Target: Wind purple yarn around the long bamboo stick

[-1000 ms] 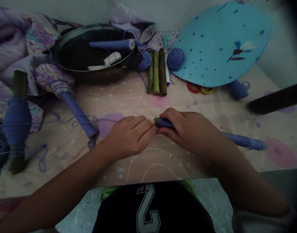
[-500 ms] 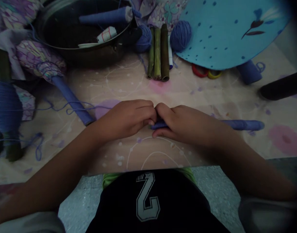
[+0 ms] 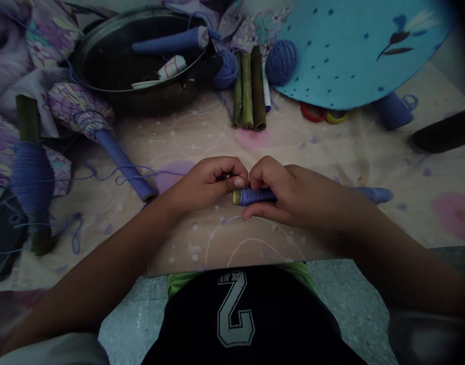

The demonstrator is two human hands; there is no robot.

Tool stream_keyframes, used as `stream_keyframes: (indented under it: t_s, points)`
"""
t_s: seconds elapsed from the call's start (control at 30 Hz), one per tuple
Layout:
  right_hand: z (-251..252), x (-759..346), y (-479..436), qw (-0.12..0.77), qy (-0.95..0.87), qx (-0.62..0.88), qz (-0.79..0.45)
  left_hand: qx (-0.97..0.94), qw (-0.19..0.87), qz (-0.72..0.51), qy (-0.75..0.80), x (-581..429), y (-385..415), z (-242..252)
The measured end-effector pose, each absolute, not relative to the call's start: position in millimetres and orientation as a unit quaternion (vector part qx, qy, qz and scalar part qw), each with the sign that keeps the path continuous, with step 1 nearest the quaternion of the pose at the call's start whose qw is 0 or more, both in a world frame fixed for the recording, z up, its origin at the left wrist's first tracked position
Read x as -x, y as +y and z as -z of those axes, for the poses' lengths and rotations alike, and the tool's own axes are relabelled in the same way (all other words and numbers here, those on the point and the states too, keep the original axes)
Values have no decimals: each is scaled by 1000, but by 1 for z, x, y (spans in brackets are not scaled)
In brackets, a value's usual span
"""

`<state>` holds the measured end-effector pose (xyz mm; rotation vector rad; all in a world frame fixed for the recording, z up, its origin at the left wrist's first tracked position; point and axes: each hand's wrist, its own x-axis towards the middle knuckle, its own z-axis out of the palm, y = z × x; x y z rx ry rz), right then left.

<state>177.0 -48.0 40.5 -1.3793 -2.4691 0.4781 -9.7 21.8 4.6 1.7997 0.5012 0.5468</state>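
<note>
My right hand (image 3: 304,197) is wrapped round a bamboo stick (image 3: 260,196) covered in blue-violet yarn; its bare greenish cut end shows on the left, and the far end sticks out beyond my wrist. Close to that cut end, my left hand (image 3: 207,185) has thumb and forefinger pinched together. A strand of blue yarn (image 3: 141,168) runs from the left up to my left hand, where the fingers hide most of it. At the left lies a bamboo piece (image 3: 32,172) with a thick winding of the same yarn.
A dark pan (image 3: 149,96) holds a yarn-wrapped stick. Bare bamboo pieces (image 3: 247,91) lie between two yarn balls (image 3: 281,62). A turquoise dotted board (image 3: 331,56) partly covers red and yellow scissor-like handles (image 3: 313,112). A yarn-wrapped, cloth-headed stick (image 3: 122,162) lies left, a dark rod (image 3: 445,131) right.
My left fingers have drawn slightly back and up from the stick's end, uncovering its cut face. The wrapped stick has shifted a little left within my right hand. The view has moved slightly.
</note>
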Motion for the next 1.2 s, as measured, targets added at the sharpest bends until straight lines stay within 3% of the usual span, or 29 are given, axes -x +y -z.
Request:
stream_keyframes:
  t_s: [0.2, 0.43, 0.8, 1.03, 1.2]
  points:
    - [-44, -182, -47, 189, -833, 503, -135, -745, 521, -318, 268, 2, 10, -2]
    - [-46, -195, -43, 294, -807, 502, -104, -877, 205, -389, 193, -1, -10, 0]
    - [-47, -192, -32, 151, -809, 534, -195, -938, -114, -300, 134, 16, -1, -14]
    - [-41, -189, -33, 75, -819, 515, -241, -939, -157, -293, 93, 19, 1, -15]
    - [-42, -186, -34, 49, -829, 495, -257, -952, -47, -275, 126, 15, 5, -11]
